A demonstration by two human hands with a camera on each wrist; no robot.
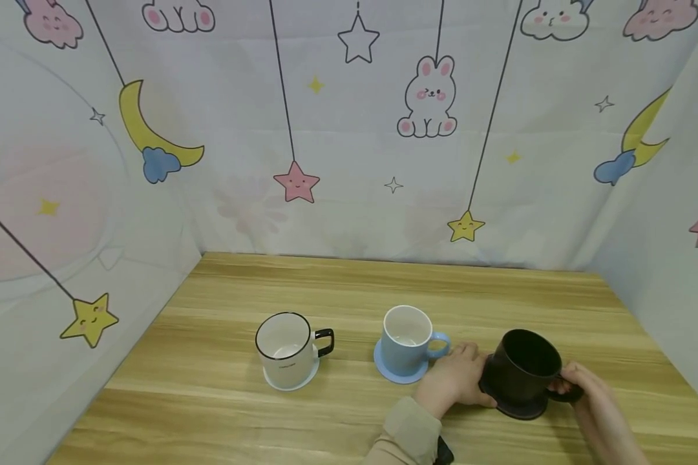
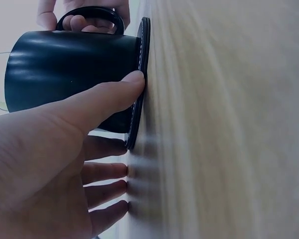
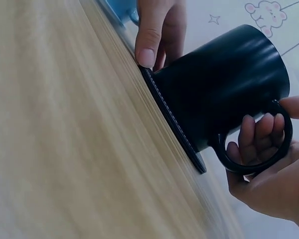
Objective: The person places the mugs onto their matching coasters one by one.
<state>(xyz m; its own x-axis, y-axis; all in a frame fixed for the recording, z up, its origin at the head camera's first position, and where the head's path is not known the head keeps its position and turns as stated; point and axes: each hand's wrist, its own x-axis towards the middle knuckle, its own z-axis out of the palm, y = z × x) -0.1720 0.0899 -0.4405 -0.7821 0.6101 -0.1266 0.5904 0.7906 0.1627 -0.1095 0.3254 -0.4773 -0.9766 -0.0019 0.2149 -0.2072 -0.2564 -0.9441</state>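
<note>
At the right of the head view, a black mug (image 1: 518, 371) stands upright on a round black coaster (image 1: 522, 411) with a stitched rim. My right hand (image 1: 590, 387) holds the mug's handle, fingers curled through the loop, as the right wrist view shows. On the mug's other side, my left hand (image 1: 456, 376) grips the coaster's edge between thumb and index finger. Its other fingertips (image 2: 120, 169) touch the wooden table. Just left of that hand, a light blue mug (image 1: 404, 352) with a white inside sits on a blue coaster (image 1: 385, 370).
Further left, a white mug (image 1: 285, 361) with a black rim and handle stands on a white coaster (image 1: 293, 386). A small black object (image 1: 444, 450) lies partly hidden by my left sleeve. Printed cloth (image 1: 355, 129) walls in the wooden table (image 1: 209, 413).
</note>
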